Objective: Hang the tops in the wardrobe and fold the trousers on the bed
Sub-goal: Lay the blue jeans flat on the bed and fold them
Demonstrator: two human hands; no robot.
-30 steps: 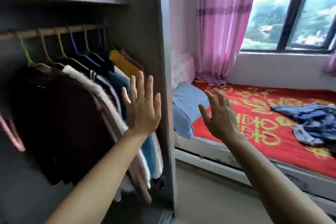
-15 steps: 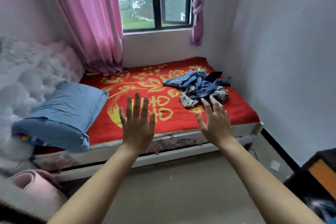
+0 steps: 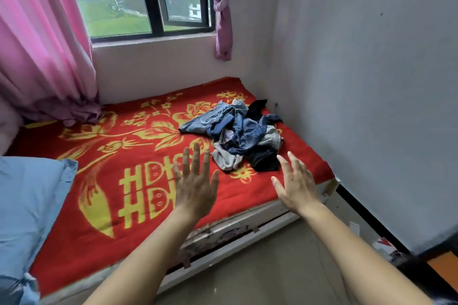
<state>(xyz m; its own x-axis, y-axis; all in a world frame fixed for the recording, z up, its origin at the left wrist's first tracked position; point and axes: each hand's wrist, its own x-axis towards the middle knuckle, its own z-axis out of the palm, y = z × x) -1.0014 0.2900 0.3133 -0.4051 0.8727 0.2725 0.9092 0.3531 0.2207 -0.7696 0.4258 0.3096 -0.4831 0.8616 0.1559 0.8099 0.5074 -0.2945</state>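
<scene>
**Empty hands reach for a knotted heap of denim at the foot of the bed**

A person's left hand (image 3: 195, 186) and right hand (image 3: 297, 188), both spread flat and holding nothing, hover over the near side of the bed (image 3: 247, 224), just short of a heap of jeans (image 3: 241, 131) lying on the red blanket (image 3: 138, 156) near the wall (image 3: 371, 82). The wardrobe is out of view.

The heap is the trouble. Several pairs appear wound into one another, legs and waistbands crossing, so a tug on any one leg would likely bring the rest along. The heap lies close to the corner of the mattress, and a hard pull toward the body could spill pieces over the edge onto the floor.

A black garment (image 3: 262, 162) lies nearest the right fingertips, with a pale grey piece (image 3: 224, 160) beside it. Whether either is a top or a pair of trousers cannot be told from here, and a wrong guess would send it to the wrong place.

The open stretch of blanket between the heap and the blue pillow (image 3: 29, 205) looks the safer ground for folding.
</scene>
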